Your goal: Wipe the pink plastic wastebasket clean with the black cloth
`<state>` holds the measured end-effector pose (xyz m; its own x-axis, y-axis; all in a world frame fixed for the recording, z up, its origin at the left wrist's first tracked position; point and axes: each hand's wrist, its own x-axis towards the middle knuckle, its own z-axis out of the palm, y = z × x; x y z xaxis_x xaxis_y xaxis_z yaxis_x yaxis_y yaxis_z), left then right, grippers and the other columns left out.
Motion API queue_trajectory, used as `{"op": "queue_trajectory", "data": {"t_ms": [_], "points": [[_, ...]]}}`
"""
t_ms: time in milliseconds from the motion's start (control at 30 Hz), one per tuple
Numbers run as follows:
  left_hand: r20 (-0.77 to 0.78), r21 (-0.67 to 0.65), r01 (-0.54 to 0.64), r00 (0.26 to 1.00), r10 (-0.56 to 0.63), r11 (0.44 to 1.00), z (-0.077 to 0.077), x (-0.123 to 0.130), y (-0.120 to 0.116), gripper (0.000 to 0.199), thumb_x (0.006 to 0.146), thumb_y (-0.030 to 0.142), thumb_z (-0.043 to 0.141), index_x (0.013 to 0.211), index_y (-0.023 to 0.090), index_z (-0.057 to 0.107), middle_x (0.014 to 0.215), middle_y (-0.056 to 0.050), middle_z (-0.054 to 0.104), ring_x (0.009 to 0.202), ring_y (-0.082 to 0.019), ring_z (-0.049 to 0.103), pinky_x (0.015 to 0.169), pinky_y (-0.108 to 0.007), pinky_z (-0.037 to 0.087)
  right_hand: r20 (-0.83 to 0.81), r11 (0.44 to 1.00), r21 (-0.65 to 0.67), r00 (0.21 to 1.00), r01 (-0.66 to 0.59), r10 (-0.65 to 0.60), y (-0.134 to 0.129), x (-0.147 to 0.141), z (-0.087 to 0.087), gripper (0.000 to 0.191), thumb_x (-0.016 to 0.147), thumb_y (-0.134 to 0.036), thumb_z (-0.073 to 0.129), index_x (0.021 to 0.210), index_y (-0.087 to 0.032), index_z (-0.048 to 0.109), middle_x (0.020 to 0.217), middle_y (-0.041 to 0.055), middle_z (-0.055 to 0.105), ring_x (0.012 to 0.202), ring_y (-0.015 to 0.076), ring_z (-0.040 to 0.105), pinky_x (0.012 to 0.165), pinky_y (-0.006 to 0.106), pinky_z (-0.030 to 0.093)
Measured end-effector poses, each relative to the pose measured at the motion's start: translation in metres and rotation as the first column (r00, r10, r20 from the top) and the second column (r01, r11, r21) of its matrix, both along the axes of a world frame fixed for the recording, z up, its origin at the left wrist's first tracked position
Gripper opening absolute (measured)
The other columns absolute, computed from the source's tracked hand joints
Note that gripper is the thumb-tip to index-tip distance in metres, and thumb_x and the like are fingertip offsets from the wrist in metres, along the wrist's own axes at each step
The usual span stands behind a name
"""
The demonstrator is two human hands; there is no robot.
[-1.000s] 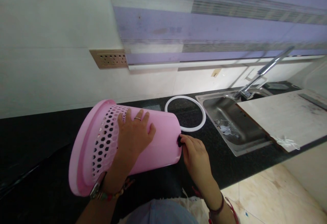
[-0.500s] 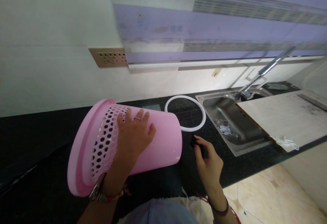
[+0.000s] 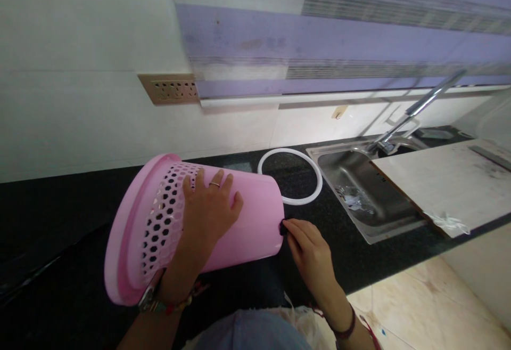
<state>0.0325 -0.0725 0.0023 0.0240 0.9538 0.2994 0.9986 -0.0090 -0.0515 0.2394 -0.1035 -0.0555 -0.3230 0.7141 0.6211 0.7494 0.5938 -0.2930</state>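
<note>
A pink plastic bin [image 3: 255, 206] with a band of honeycomb holes lies on its side on the counter, its wide rim to the left. My left hand [image 3: 209, 206] rests flat on top of it, fingers spread. At the bin's base edge on the right, my right hand [image 3: 313, 251] pinches a small black piece [image 3: 283, 227] between thumb and fingers, against or very close to the pink plastic. What kind of piece it is I cannot make out; the fingers partly cover it.
A white ring [image 3: 318, 187] lies behind the bin's base on the dark counter [image 3: 335, 243]. Right of it are a steel sink [image 3: 359, 179] with a crumpled clear bag [image 3: 353, 201], a faucet [image 3: 419, 107] and a pale board [image 3: 447, 185] over part of the sink. A socket panel [image 3: 171, 90] is on the wall.
My right hand has moved left with the small black piece, from over the counter to the bin's base edge. My left hand and the bin have stayed in place.
</note>
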Motion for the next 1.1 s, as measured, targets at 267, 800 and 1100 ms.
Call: {"op": "queue_trajectory", "data": {"t_ms": [267, 800, 1100], "points": [[0.018, 0.000, 0.012, 1.000, -0.012, 1.000, 0.001, -0.001, 0.000, 0.044, 0.084, 0.034, 0.037, 0.118, 0.015, 0.058, 0.123, -0.011, 0.058, 0.119, -0.040, 0.040, 0.097, -0.059, 0.027, 0.051, 0.996, 0.064, 0.997, 0.055, -0.059, 0.010, -0.006, 0.000, 0.025, 0.083, -0.010, 0.046, 0.093, -0.014, 0.068, 0.085, 0.0103, 0.067, 0.079, 0.0202, 0.063, 0.070, 0.035, 0.056], [0.030, -0.019, 0.013, 0.999, -0.012, 1.000, 0.003, -0.001, 0.003, 0.044, 0.084, 0.034, 0.037, 0.116, 0.015, 0.058, 0.123, -0.011, 0.058, 0.118, -0.040, 0.040, 0.097, -0.059, 0.027, 0.065, 0.996, 0.056, 0.995, 0.075, -0.078, 0.001, -0.008, -0.002, 0.026, 0.083, -0.009, 0.044, 0.091, -0.014, 0.068, 0.083, 0.0103, 0.068, 0.078, 0.0200, 0.064, 0.069, 0.034, 0.057], [0.052, -0.014, -0.001, 0.999, 0.002, 1.000, -0.001, -0.002, 0.007, 0.043, 0.083, 0.034, 0.037, 0.116, 0.017, 0.059, 0.122, -0.011, 0.059, 0.119, -0.040, 0.039, 0.096, -0.060, 0.026, -0.144, 0.986, -0.156, 0.987, 0.053, -0.076, 0.021, 0.003, 0.006, 0.024, 0.081, -0.014, 0.048, 0.089, -0.018, 0.069, 0.087, 0.0067, 0.071, 0.080, 0.0175, 0.067, 0.074, 0.030, 0.055]]}}
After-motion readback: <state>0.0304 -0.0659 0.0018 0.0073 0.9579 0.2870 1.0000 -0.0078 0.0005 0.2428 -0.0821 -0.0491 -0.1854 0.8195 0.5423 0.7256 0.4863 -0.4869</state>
